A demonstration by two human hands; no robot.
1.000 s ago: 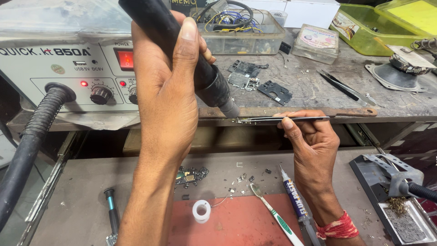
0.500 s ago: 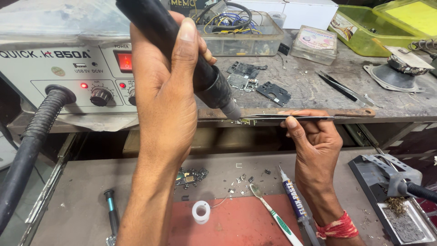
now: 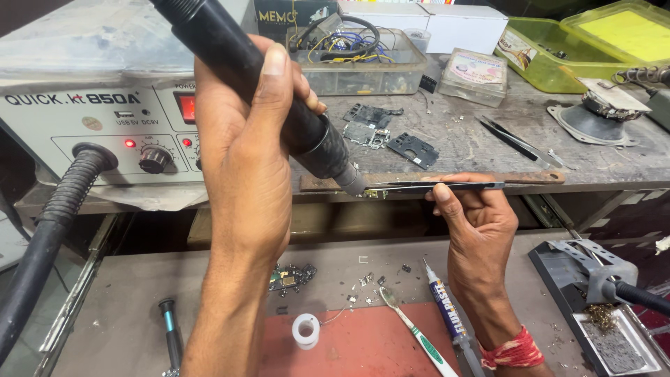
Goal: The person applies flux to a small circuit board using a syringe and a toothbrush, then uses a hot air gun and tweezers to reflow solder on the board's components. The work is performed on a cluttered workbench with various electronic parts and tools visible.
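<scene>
Heating underway: left hand (image 3: 244, 160) grips the hot-air wand (image 3: 258, 84), nozzle at the small board (image 3: 371, 193) that right hand (image 3: 478, 220) pinches with tweezers (image 3: 433, 186) at the bench edge; nothing lifted off yet.

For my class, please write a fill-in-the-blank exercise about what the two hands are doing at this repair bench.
1. The left hand grips a black hot-air ____.
2. The right hand holds thin metal ____ level, tips toward the nozzle.
3. A ____ band circles the right wrist.
4. On the red mat lies a small white roll of ____.

Missing words: handpiece; tweezers; red; tape
</scene>
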